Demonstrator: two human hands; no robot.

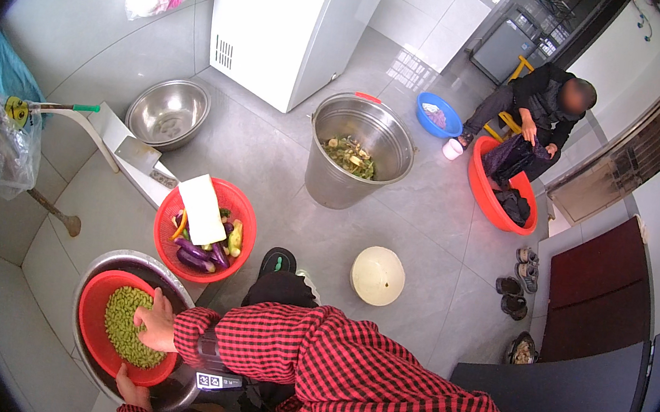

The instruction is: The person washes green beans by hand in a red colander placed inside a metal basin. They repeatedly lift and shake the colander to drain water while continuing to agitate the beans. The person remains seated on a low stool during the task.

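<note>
Inside the steel basin [183, 391], the red bowl [94, 309] carries green beans [123, 330]. The left hand [132, 391] grasps the bowl's rim; the right hand [159, 326] bends over the beans, its grip's contents impossible to tell. Steadying that rim and fingering lightly should prevent spills into the basin.

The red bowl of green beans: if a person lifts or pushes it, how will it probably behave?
The red bowl is probably rather heavy for its size, since green beans cover its bottom. The beans may slide and spill if it tilts, because they look small and loose. Pushed sideways, it would perhaps meet the wall of the metal basin around it.
</note>
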